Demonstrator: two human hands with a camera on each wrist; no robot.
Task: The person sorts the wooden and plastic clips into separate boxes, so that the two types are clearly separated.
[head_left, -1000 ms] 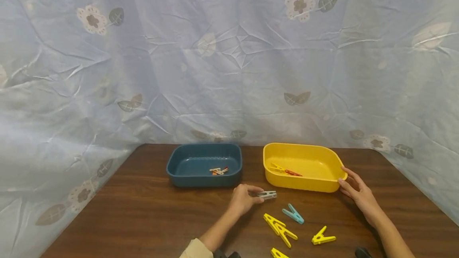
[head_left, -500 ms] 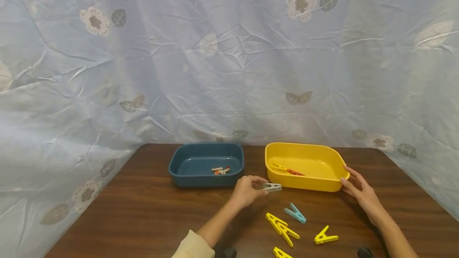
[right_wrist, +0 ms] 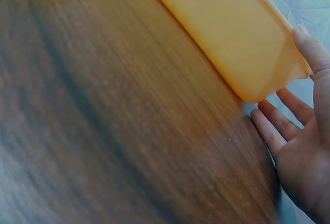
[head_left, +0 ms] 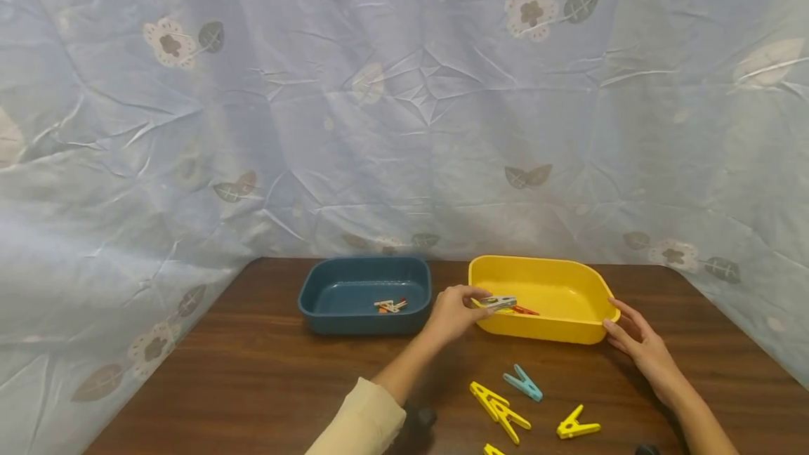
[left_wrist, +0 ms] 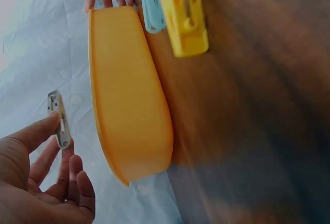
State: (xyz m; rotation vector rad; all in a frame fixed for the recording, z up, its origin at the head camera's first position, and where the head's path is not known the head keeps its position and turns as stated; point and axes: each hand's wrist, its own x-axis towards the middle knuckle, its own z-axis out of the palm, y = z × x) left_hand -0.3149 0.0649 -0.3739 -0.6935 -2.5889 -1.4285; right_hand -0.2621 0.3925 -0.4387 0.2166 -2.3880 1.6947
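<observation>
My left hand (head_left: 455, 313) pinches a grey-white clothespin (head_left: 499, 302) between thumb and fingers, over the left end of a yellow plastic bin (head_left: 543, 328). In the left wrist view the clothespin (left_wrist: 60, 121) stands out from the fingertips, above the bin's rim. A red clothespin (head_left: 526, 311) lies inside the bin, and a yellow one is mostly hidden behind the held one. My right hand (head_left: 647, 353) holds the bin's right end. In the right wrist view its thumb is on the rim and its fingers are along the end wall of the bin (right_wrist: 232, 33).
A dark blue bin (head_left: 363, 324) stands to the left with several small white and orange-red pegs (head_left: 390, 306) in it. On the brown table (head_left: 265, 378), nearer me, lie a light blue clothespin (head_left: 523, 383) and several yellow clothespins (head_left: 578, 424). A patterned curtain (head_left: 404, 125) hangs behind.
My left hand has lifted the grey-white clothespin from in front of the yellow bin, moving forward and right until it is over the bin's left end. The right hand stays at the bin's right end.
</observation>
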